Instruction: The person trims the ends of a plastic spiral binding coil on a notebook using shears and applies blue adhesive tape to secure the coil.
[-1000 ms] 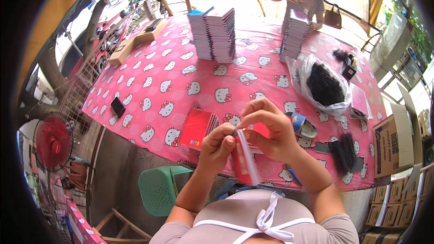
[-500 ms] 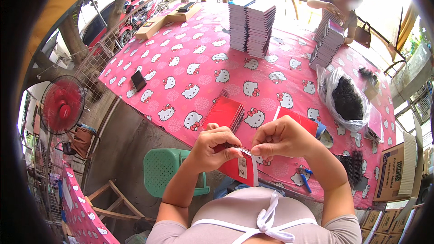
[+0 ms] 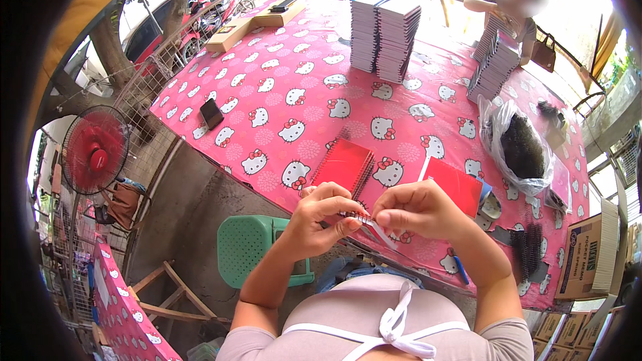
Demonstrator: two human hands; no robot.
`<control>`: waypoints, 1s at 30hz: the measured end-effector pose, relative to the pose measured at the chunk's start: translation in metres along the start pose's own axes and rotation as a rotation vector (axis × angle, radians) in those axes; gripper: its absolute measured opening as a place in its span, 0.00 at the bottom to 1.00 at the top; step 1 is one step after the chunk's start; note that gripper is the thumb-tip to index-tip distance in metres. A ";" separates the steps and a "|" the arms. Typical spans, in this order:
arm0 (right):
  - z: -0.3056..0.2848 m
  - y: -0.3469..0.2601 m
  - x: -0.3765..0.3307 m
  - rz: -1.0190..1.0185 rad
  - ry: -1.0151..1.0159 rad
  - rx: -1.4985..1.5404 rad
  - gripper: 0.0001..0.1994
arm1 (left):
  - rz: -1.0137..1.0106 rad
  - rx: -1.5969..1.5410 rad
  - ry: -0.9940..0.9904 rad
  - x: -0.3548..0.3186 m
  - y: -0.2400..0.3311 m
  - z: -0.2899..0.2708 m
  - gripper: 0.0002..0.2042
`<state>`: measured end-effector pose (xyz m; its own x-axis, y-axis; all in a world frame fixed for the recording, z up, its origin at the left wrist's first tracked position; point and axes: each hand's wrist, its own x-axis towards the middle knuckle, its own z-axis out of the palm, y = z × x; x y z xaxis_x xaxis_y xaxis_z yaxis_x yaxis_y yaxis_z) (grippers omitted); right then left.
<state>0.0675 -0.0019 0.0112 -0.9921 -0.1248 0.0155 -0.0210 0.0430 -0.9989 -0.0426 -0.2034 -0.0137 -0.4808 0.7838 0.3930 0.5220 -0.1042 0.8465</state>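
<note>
Between my hands, above the table's near edge, is a small spiral notebook seen nearly edge-on, with its dark wire coil at the top. My left hand pinches the coiled edge between thumb and fingers. My right hand is closed at the coil's other end, thumb against fingertips; the exact spot gripped is hidden. Just beyond my left hand lies a stack of red spiral notebooks. Past my right hand rests a red notebook without visible coil. Blue-handled pliers lie partly behind my right forearm.
Tall notebook stacks stand at the back of the pink table; a person sits behind another stack. A plastic bag of black coils and loose coils lie right. A green stool stands left.
The notebook in my hands has turned from showing its red, labelled cover to nearly edge-on. Both hands stay at its coil. The view has shifted slightly.
</note>
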 end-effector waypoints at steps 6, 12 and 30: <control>0.016 0.005 0.001 -0.131 0.198 -0.219 0.09 | -0.073 -0.164 0.118 -0.005 -0.010 0.008 0.09; 0.009 -0.002 0.008 0.019 0.053 -0.083 0.09 | -0.120 -0.239 -0.011 -0.004 -0.017 -0.003 0.08; 0.048 0.026 0.026 -0.625 0.043 -0.835 0.23 | -0.615 -0.960 -0.294 -0.008 -0.047 -0.029 0.17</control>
<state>0.0474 -0.0519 -0.0169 -0.7780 -0.3264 0.5369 -0.5953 0.6562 -0.4638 -0.0835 -0.2224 -0.0467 -0.2200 0.9610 -0.1675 -0.5464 0.0208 0.8373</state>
